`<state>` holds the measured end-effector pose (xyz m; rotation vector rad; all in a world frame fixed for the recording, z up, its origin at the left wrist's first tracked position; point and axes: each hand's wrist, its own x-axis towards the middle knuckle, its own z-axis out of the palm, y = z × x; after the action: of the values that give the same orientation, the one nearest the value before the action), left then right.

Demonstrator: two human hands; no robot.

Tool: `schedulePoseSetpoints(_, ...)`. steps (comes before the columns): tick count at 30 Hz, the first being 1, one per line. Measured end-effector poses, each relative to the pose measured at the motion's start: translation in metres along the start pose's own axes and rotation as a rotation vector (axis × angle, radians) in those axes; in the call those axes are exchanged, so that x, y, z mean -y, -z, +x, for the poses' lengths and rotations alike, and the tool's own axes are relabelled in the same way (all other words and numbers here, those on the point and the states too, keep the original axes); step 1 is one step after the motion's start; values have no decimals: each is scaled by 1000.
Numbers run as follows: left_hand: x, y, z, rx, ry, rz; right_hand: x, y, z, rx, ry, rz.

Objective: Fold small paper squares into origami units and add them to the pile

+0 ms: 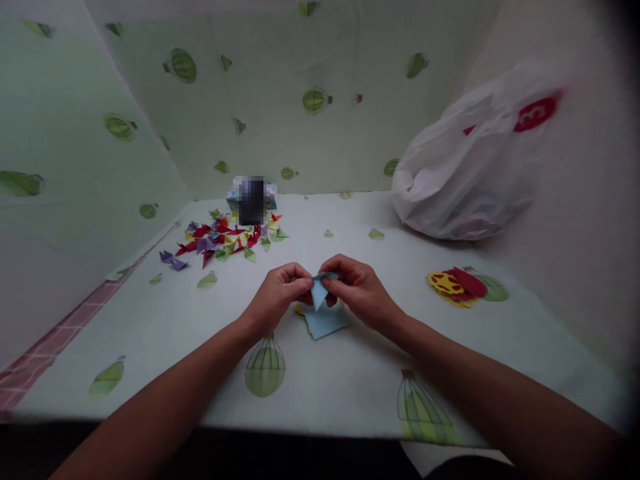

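Both hands pinch a small folded piece of light blue paper (319, 293), held just above the table with a pointed corner hanging down. My left hand (281, 293) is closed on its left edge, thumb in front. On the right edge my right hand (361, 288) is closed the same way. Beneath the hands lies a stack of paper squares (327, 323), light blue on top, with yellow edges showing at the left. The fingers behind the folded paper are partly hidden.
Many-coloured folded paper cranes (220, 240) lie in a pile at the back left, before a tissue box (271, 195) and a blurred dark object (251, 201). A white plastic bag (465, 173) stands back right. Red and yellow cut-out shapes (456, 285) lie at right.
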<state>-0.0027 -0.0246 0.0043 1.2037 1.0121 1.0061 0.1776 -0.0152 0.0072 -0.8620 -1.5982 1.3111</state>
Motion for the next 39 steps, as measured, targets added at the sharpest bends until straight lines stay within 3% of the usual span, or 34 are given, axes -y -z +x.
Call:
schedulePoseSetpoints(10,-4,-3,-2,22,89,-102,-2,3,-2,10,84,-87)
schedulePoseSetpoints(17,-4,-2,-2,49,86,-124,-6,4,0,22,36,61)
schedulePoseSetpoints(24,-4,-2,-1,48,60,-51,-3,3,1,12,21,27)
schedulePoseSetpoints(31,-3,-1,-1,-6,-107,54,-1,3,1,6,-36,48)
schedulePoseSetpoints(39,-7,-3,-3,-24,-115,117,2,0,0,21,-65,46)
